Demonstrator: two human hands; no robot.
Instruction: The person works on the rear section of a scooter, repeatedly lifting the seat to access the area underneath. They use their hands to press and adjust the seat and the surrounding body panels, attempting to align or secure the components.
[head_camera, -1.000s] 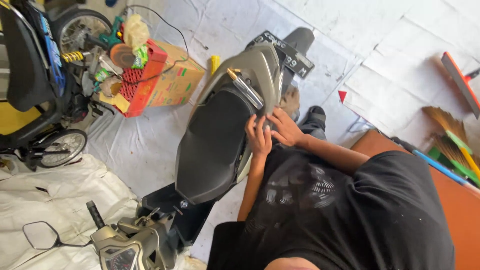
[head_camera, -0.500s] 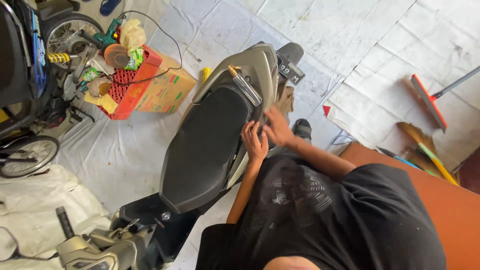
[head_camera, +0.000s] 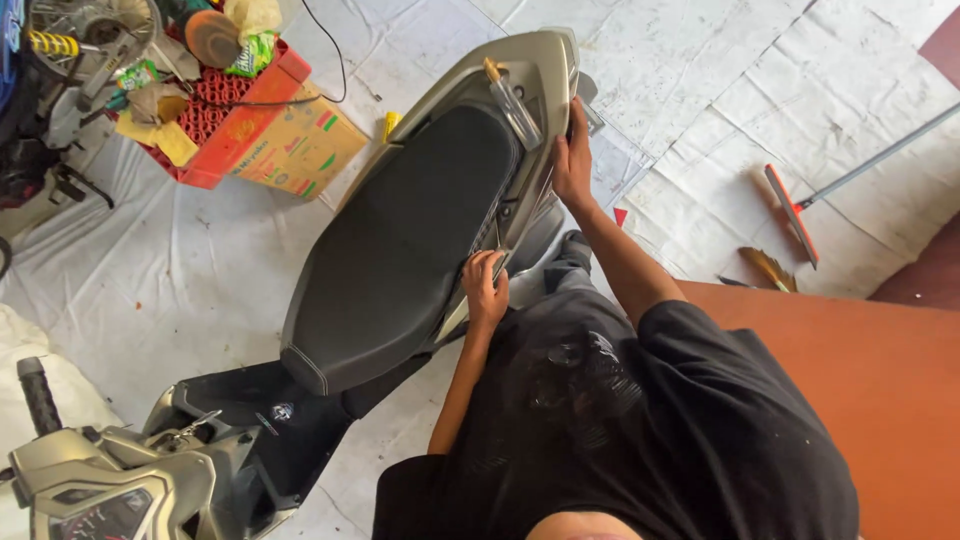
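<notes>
Hands (head_camera: 487, 290) now apart along scooter panel (head_camera: 540, 80)

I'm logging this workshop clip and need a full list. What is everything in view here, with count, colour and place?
scooter: one, black seat with grey-beige body panels, lying across the middle.
handlebar and dashboard: one, grey, bottom left.
cardboard box: one, tan and orange, upper left.
red crate: one, on the box, filled with odds and ends.
wheel with yellow spring: one, top left corner.
white floor sheeting: covers the floor around the scooter.
broom: one, red head, long grey handle, right.
orange surface: one, lower right.
left hand: on the side panel beside the seat.
right hand: gripping the rear panel edge.
</notes>
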